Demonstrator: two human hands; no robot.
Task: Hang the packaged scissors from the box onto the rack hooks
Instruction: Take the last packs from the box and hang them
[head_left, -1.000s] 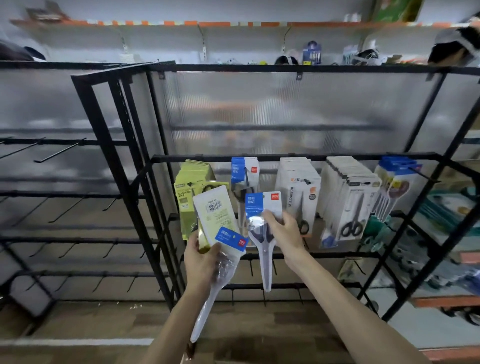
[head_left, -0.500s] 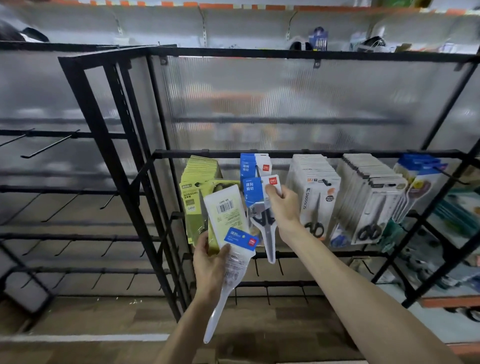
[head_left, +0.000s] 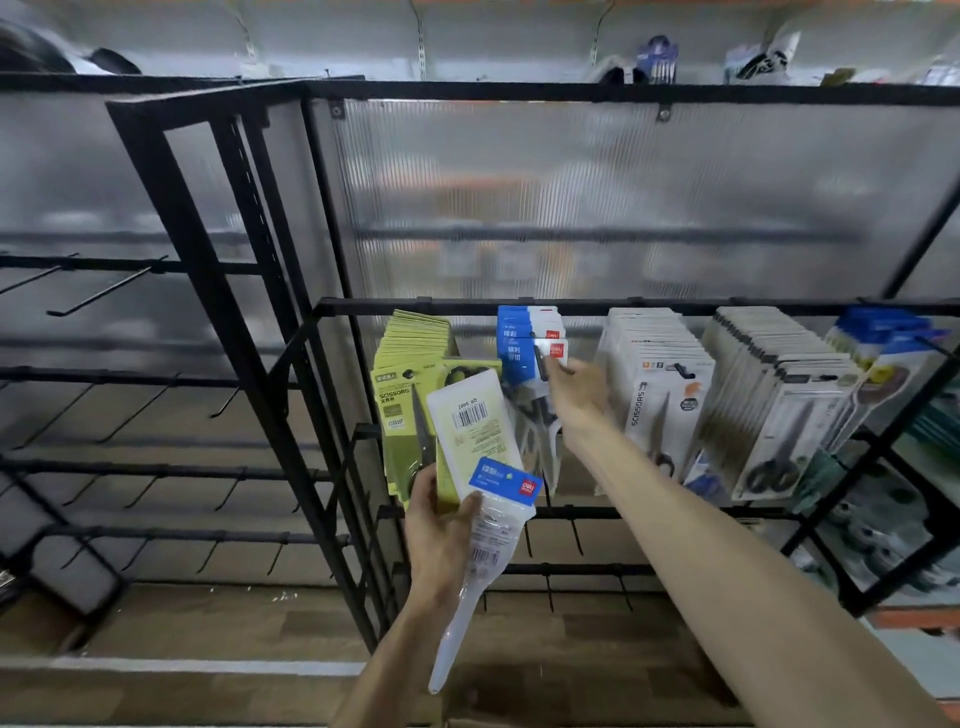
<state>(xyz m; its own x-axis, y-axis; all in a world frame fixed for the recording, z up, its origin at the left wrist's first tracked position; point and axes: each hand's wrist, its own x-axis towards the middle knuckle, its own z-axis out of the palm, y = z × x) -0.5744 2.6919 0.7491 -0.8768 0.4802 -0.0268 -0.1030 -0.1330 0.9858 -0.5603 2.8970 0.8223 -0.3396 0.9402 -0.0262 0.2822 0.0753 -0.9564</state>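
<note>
Left hand (head_left: 439, 540) tight round two scissors packs (head_left: 472, 431), blue-headed clear and pale green; right hand (head_left: 576, 395) blurred, grip unclear.

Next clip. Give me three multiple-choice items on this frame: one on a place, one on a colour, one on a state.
1. Where is the right hand?
A. At the blue-and-white packs on the rail
B. On the floor
C. On the top shelf

2. What colour is the leftmost stack on the rail?
A. Red
B. Yellow-green
C. Black

3. What is the left hand doing?
A. Hanging empty
B. Pressing the rack frame
C. Gripping packaged scissors

Answers: 1 A, its fingertips reach the front pack's header; 2 B, the cards are yellow-green; 3 C, its fingers curl round two packs.
</note>
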